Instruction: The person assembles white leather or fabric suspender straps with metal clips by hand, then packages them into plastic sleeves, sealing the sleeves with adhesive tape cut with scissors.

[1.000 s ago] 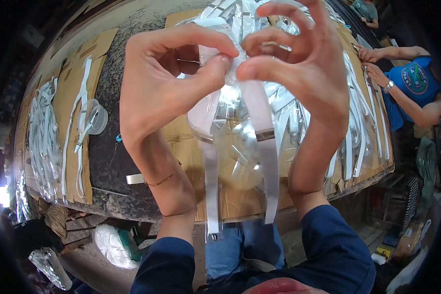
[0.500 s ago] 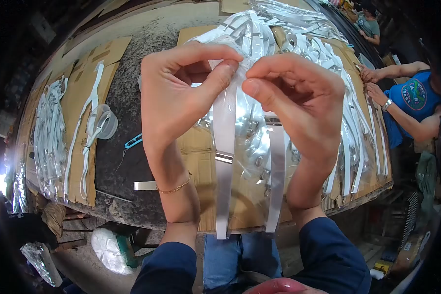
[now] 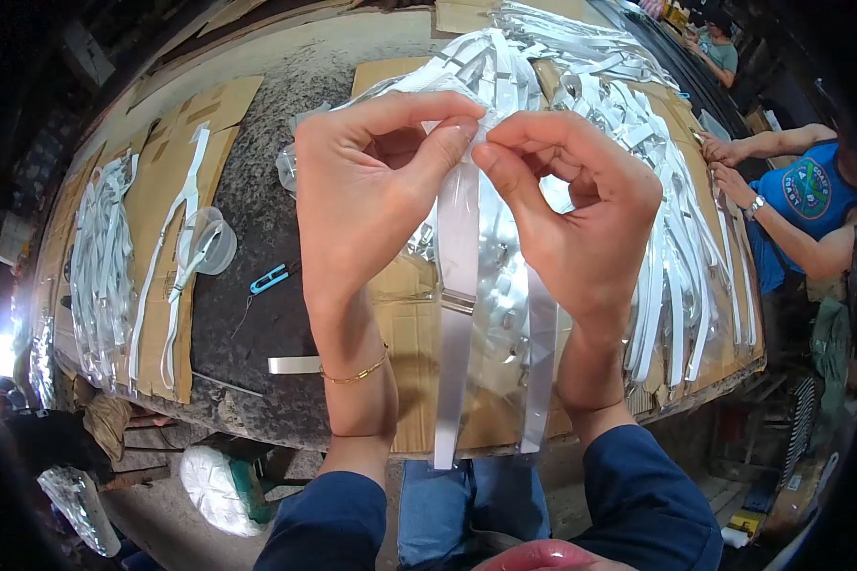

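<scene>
In the head view, white elastic suspenders [image 3: 457, 243] with a metal slider hang in a clear plastic bag [image 3: 490, 285] in front of me. My left hand [image 3: 381, 181] is closed, thumb and index finger pinched on the bag's upper edge. My right hand [image 3: 571, 190] pinches the same edge just beside it, fingertips almost touching the left ones. The bag's exact edge is partly hidden by my fingers. Two strap ends hang down toward the table's front edge, over cardboard [image 3: 405, 333].
A pile of bagged white straps [image 3: 628, 143] lies behind and right. On the left are another strap bundle [image 3: 103, 266], a clear plastic cup [image 3: 221, 247], blue thread snips [image 3: 269, 279] and a white strip [image 3: 295, 365]. A co-worker in a blue shirt [image 3: 809, 190] works at the right edge.
My hands and the bag have shifted slightly right in view, along with a small camera movement. Both pinches stay on the bag's edge, fingertips a little closer together.
</scene>
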{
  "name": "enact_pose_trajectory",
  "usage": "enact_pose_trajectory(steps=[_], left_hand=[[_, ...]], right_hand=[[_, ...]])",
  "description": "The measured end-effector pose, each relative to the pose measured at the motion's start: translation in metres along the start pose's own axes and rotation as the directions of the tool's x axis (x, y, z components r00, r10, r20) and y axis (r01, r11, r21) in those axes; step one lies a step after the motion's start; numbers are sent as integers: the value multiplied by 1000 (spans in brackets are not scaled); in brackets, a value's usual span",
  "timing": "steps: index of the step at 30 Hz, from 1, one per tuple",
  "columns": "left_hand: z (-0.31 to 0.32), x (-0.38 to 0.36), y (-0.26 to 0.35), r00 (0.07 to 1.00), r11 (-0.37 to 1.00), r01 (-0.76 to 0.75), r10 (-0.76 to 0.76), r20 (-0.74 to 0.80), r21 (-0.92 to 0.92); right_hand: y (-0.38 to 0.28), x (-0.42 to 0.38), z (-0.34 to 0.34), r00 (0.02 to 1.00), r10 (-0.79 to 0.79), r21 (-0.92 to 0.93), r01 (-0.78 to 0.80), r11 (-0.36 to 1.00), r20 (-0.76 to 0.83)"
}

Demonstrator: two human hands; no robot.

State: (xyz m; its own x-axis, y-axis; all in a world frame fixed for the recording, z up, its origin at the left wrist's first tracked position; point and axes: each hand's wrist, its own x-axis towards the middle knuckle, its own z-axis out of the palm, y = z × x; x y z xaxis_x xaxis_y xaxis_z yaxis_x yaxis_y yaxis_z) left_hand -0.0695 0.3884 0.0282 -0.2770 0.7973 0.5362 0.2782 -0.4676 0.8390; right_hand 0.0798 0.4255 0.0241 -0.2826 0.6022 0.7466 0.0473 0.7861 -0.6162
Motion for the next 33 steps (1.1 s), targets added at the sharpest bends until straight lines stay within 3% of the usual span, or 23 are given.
enact_pose_trajectory(steps=[4, 9, 17, 24, 33], left_hand=[[3, 2, -3, 997, 997, -53, 49, -60, -56], [1, 0, -1, 1000, 1000, -2, 1, -27, -9], [10, 1, -2, 998, 999, -20, 17, -57, -40], [18, 3, -4, 994, 988, -9, -8, -106, -156], [23, 3, -4, 992, 985, 39, -58, -113, -166]], right_hand=[[1, 0, 2, 999, 6, -2, -6, 1000, -41], [1, 1, 4, 998, 47, 11, -46, 999, -51], [9, 4, 11, 975, -109, -96, 92, 991, -192], [12, 5, 13, 965, -153, -137, 126, 983, -215], [11, 7, 9, 959, -192, -193, 152, 969, -208]])
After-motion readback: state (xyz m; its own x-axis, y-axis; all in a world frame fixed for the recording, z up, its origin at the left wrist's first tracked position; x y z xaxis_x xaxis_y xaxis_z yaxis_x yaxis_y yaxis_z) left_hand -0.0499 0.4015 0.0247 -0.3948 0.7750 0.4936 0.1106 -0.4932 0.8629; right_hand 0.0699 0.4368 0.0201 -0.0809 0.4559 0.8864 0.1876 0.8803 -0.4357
